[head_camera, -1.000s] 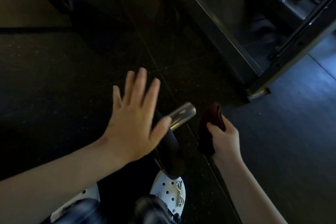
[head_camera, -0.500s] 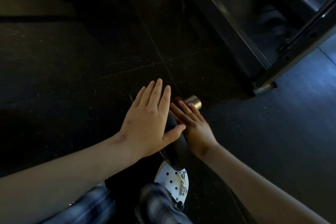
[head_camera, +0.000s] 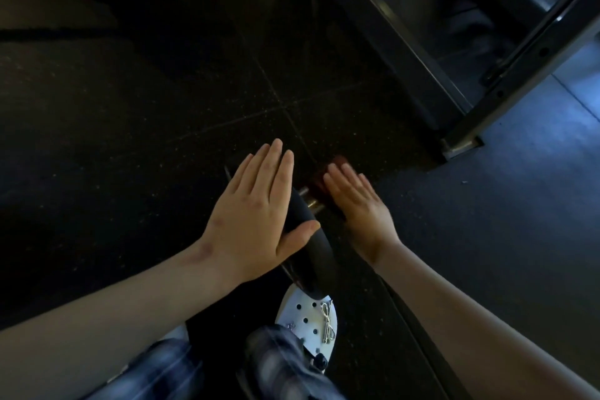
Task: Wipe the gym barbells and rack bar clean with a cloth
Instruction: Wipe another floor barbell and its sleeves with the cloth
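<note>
1. Since a second ago, the right hand [head_camera: 357,204] is no longer clutching the cloth [head_camera: 319,178] beside the bar end. It is now lying flat over it, and the shiny tip is now hidden under the cloth.
2. Right hand: the fingers are lying straight and together, palm down, pressing the cloth onto the bar sleeve [head_camera: 306,200] and not curling round it.
3. Left hand [head_camera: 256,214]: it is also lying flat, fingers together and thumb out, resting on the rim of the plate [head_camera: 313,250] and seemingly steadying it.
4. The dark red cloth is peeking out past the right fingertips and beside them. A short stretch of bare metal is showing between the cloth and the plate.
5. Step in hand, as I judge it: the person is wiping the sleeve end of one barbell. The next move is probably calling for rubbing the cloth along and round the sleeve towards the plate while the left hand is bracing it against rolling.
6. Further out, the plate is standing on edge on the dark floor [head_camera: 130,140], just ahead of a white shoe [head_camera: 308,318]. The rack [head_camera: 470,127] is standing well apart at the upper right, with no hand touching it.
</note>
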